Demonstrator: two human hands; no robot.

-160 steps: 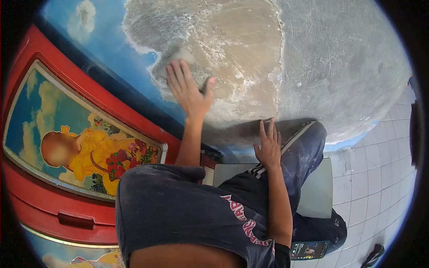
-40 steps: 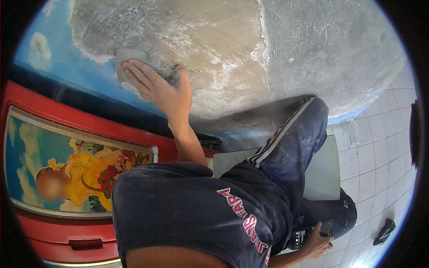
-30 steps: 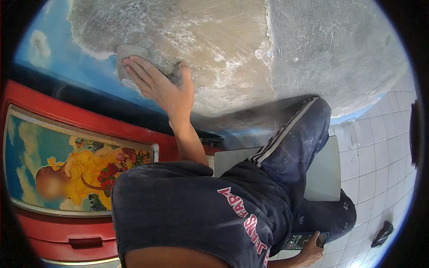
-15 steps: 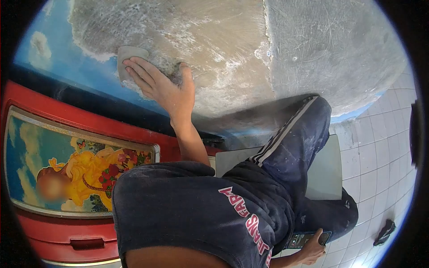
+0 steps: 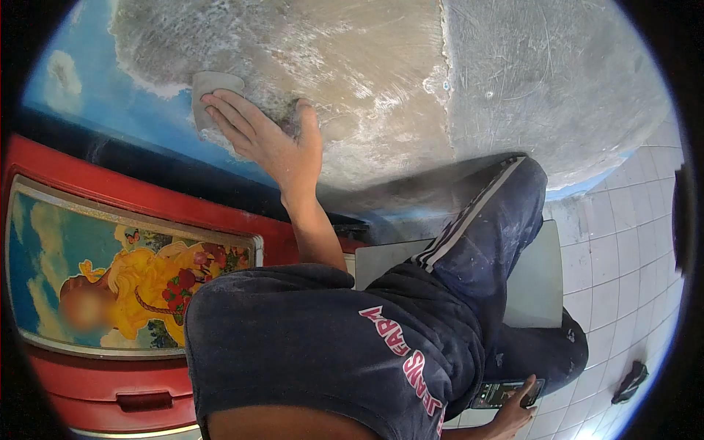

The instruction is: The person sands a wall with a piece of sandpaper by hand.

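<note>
My left hand point(image 5: 275, 143) presses a pale grey, bent sheet point(image 5: 213, 84) that looks like sandpaper flat against the wall. The fingers lie close together over it, with the thumb spread off to the side on the wall. Bare, patchy plaster point(image 5: 352, 66) with white dust surrounds the hand, and blue paint point(image 5: 139, 121) borders it on the left. Low at the bottom right, my right hand point(image 5: 513, 414) is closed around a phone point(image 5: 495, 394), its lit screen facing up beside my leg. The sheet's underside is hidden.
A red plastic drawer unit point(image 5: 110, 381) with a picture panel point(image 5: 44, 293) stands at the left, close to the wall. A pale grey seat point(image 5: 539, 279) shows between my legs. White floor tiles point(image 5: 616, 257) fill the right, with a small black object point(image 5: 631, 381) on them.
The view has shifted slightly. My left hand and the sheet stay at nearly the same patch of wall, and the phone remains in my right hand.
</note>
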